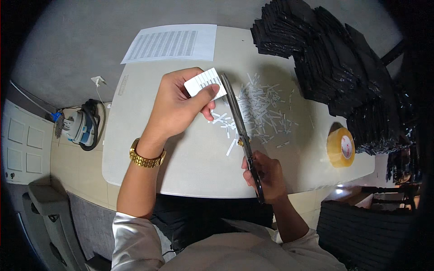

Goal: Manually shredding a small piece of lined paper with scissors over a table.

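My left hand [183, 101] holds a small stack of white paper pieces [203, 83] with printed lines between thumb and fingers, above the table. In my right hand [268, 176] is a pair of scissors [237, 111], its long metal blades pointing up and away. The blade tips are close beside the right edge of the paper; whether they touch it I cannot tell. Under and beyond the blades, many narrow printed paper strips [259, 105] lie in a loose heap on the white table [200, 162].
A printed sheet [166, 44] lies at the table's far left edge. Stacks of black plastic packets [325, 57] cover the far right, near a roll of clear yellowish tape [340, 147]. On the floor at left is a vacuum cleaner [81, 127]; a grey sofa [54, 216] is nearer.
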A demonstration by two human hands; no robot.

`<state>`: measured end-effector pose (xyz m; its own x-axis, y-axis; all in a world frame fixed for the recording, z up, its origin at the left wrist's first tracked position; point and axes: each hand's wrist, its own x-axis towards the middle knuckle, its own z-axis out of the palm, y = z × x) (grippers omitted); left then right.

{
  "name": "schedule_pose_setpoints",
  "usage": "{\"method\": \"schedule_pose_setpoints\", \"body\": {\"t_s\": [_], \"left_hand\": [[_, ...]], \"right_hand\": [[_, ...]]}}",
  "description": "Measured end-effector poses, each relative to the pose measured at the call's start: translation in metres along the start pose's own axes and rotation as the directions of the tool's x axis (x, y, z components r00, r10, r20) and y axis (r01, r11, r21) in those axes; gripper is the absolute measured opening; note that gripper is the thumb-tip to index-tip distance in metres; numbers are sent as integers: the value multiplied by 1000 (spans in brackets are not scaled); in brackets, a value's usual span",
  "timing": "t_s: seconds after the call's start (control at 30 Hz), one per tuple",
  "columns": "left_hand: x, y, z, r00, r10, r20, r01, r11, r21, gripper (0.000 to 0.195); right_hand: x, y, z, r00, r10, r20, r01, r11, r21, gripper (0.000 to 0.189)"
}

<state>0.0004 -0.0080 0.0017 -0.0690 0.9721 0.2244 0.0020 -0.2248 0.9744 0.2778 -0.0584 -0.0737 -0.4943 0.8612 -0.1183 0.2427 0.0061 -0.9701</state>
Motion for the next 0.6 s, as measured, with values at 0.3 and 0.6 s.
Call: {"method": "schedule_pose_setpoints", "body": {"t_s": [0.3, 0.6], "left_hand": [[-1, 7, 4, 999, -51, -4, 51, 997, 49, 11], [-2, 4, 5, 1000, -18, 12, 17, 998, 68, 13]], "right_hand": [[1, -1, -2, 999, -44, 26, 46, 995, -93, 31], [1, -6, 0, 1000, -6, 5, 6, 994, -108, 32]]}}
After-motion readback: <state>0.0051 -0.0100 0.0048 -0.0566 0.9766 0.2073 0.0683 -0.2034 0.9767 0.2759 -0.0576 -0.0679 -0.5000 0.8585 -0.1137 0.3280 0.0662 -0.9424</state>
